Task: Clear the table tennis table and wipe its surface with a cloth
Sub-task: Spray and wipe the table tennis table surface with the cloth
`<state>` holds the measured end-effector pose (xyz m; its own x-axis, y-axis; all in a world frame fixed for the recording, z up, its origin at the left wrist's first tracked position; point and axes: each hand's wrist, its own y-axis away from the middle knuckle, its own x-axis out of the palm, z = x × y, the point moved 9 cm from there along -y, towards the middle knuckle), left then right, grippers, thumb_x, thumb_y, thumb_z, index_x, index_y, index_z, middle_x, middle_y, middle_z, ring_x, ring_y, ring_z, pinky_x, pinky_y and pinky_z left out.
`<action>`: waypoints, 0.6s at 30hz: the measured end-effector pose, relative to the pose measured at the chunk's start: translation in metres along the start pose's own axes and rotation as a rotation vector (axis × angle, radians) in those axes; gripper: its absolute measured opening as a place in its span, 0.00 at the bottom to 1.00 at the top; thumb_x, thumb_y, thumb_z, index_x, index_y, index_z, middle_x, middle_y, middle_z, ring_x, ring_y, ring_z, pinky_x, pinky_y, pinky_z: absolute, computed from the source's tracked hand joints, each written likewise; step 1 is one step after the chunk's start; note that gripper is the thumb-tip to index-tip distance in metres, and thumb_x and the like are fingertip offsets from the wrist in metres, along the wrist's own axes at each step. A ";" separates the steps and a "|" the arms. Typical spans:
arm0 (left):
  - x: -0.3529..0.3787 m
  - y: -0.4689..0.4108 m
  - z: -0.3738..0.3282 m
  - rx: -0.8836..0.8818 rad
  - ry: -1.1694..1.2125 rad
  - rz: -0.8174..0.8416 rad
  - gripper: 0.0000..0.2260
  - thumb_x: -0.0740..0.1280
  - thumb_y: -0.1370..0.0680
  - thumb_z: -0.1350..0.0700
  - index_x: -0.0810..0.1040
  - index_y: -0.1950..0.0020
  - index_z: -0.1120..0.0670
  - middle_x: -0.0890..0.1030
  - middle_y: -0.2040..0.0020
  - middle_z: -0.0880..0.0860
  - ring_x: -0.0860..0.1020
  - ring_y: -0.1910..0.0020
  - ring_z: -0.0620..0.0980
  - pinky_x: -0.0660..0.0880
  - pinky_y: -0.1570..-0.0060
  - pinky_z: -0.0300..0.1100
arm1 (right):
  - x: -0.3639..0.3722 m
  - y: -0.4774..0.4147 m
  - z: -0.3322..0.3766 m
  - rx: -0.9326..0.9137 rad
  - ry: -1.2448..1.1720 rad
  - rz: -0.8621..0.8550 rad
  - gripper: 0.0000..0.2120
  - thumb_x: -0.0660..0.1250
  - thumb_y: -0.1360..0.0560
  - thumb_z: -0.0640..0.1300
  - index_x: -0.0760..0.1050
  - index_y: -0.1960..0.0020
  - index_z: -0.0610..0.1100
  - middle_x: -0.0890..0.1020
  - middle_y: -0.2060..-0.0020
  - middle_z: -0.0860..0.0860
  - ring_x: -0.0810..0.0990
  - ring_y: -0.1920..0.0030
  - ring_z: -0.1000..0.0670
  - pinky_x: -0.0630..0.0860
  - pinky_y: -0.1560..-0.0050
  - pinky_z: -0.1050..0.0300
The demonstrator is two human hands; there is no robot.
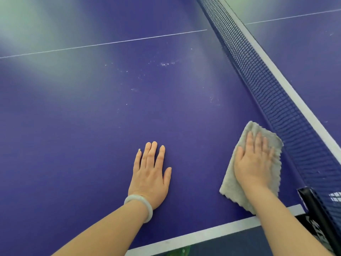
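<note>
Palm down, my right hand point(252, 163) lies flat on the grey cloth point(231, 182), fingers straight and close together, pressing it to the blue table point(83, 117) in the lower right of the frame, just beside the net point(287, 108). My left hand point(150, 174) rests flat on the bare surface at lower centre, fingers slightly spread, holding nothing; a pale bangle point(138, 206) circles that wrist. Both forearms reach in from the bottom edge. My right fingertips are blurred. Hand and forearm cover the cloth's middle and near corner. The black net clamp point(311, 202) is cut off at the right edge.
</note>
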<state>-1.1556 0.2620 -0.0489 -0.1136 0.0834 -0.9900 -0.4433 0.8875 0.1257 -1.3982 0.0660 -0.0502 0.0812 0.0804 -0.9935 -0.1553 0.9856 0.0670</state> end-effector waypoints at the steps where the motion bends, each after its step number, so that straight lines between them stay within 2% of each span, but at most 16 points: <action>1: 0.000 0.001 0.001 0.000 -0.001 -0.003 0.29 0.42 0.19 0.41 0.57 0.20 0.53 0.57 0.20 0.55 0.53 0.20 0.54 0.48 0.25 0.53 | -0.002 0.007 0.009 0.031 -0.018 -0.020 0.32 0.37 0.21 0.53 0.46 0.20 0.43 0.51 0.20 0.44 0.48 0.21 0.43 0.45 0.22 0.41; 3: 0.000 0.001 0.001 0.006 0.001 0.003 0.29 0.42 0.19 0.41 0.55 0.20 0.52 0.56 0.20 0.54 0.52 0.20 0.54 0.47 0.25 0.53 | -0.001 0.023 0.046 -0.005 -0.069 -0.035 0.33 0.38 0.22 0.53 0.47 0.19 0.42 0.52 0.20 0.43 0.49 0.21 0.42 0.44 0.22 0.40; 7: -0.001 0.000 -0.001 0.017 0.003 -0.005 0.28 0.45 0.18 0.42 0.59 0.21 0.53 0.59 0.21 0.55 0.55 0.21 0.55 0.49 0.25 0.54 | 0.015 0.054 0.136 -0.354 -0.034 0.001 0.30 0.40 0.20 0.53 0.43 0.20 0.45 0.46 0.20 0.47 0.44 0.20 0.45 0.41 0.22 0.43; 10: -0.001 0.000 0.000 0.019 0.009 -0.002 0.28 0.47 0.18 0.42 0.59 0.21 0.54 0.60 0.21 0.56 0.56 0.21 0.55 0.51 0.26 0.55 | 0.017 0.045 0.144 -0.532 -0.031 0.018 0.30 0.44 0.20 0.53 0.48 0.19 0.47 0.50 0.20 0.49 0.46 0.20 0.48 0.42 0.22 0.44; 12: -0.001 0.000 0.000 0.018 0.017 -0.010 0.28 0.47 0.18 0.42 0.60 0.21 0.54 0.61 0.21 0.56 0.57 0.21 0.56 0.52 0.26 0.55 | 0.015 0.018 0.111 -0.443 -0.016 0.014 0.30 0.45 0.20 0.52 0.47 0.19 0.48 0.49 0.20 0.50 0.47 0.20 0.49 0.42 0.22 0.44; 15: -0.001 0.001 -0.001 0.019 0.033 0.003 0.28 0.47 0.18 0.42 0.60 0.21 0.54 0.61 0.22 0.57 0.57 0.22 0.57 0.54 0.27 0.56 | 0.008 -0.015 0.051 -0.103 -0.017 0.008 0.29 0.44 0.18 0.51 0.44 0.19 0.46 0.49 0.20 0.47 0.46 0.20 0.46 0.42 0.22 0.43; 18: -0.001 0.001 -0.001 0.030 0.041 0.003 0.29 0.49 0.19 0.43 0.61 0.22 0.55 0.61 0.22 0.58 0.58 0.22 0.57 0.55 0.27 0.58 | 0.003 -0.019 0.051 -0.025 -0.001 0.002 0.29 0.42 0.18 0.51 0.44 0.19 0.43 0.48 0.20 0.45 0.44 0.20 0.45 0.41 0.22 0.42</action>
<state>-1.1573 0.2625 -0.0476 -0.1516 0.0684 -0.9861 -0.4159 0.9006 0.1264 -1.3450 0.0548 -0.0500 0.0820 0.0829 -0.9932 -0.1803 0.9813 0.0670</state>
